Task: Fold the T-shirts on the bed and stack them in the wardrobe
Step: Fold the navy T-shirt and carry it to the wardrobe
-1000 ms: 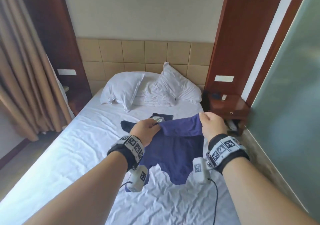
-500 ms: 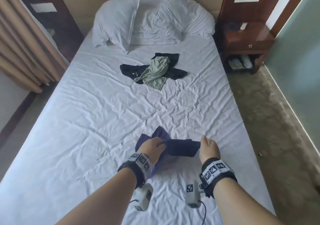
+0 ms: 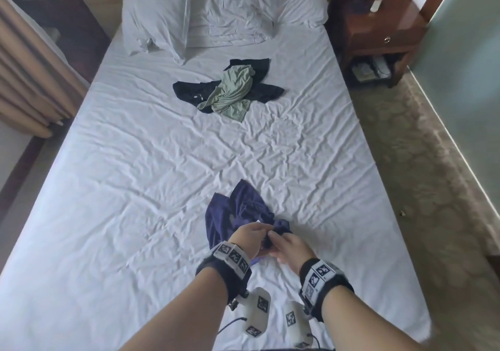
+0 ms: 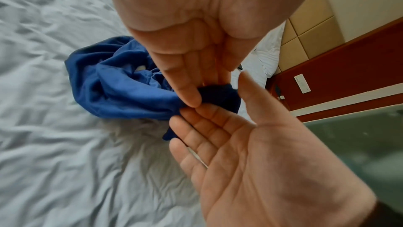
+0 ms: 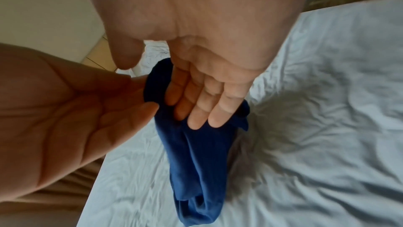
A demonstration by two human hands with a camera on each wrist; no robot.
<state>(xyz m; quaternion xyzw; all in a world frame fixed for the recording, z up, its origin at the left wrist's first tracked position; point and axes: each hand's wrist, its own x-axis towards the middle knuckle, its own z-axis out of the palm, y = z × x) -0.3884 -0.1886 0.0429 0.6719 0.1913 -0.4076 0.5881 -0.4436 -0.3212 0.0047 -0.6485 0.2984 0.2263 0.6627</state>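
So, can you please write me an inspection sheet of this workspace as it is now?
Surface: bed with a wrinkled white sheet.
Job's things: blue T-shirt bunched near the hands; green T-shirt lying crumpled on the black T-shirt further up the bed. Wardrobe not in view.
Clutter: small items on the nightstand and its lower shelf, too small to tell.
Grippers: left hand pinches the blue T-shirt; right hand touches it with straight fingers.
Cables: cable leaves the left wrist camera.
Surroundings: pillows, curtain, carpet.
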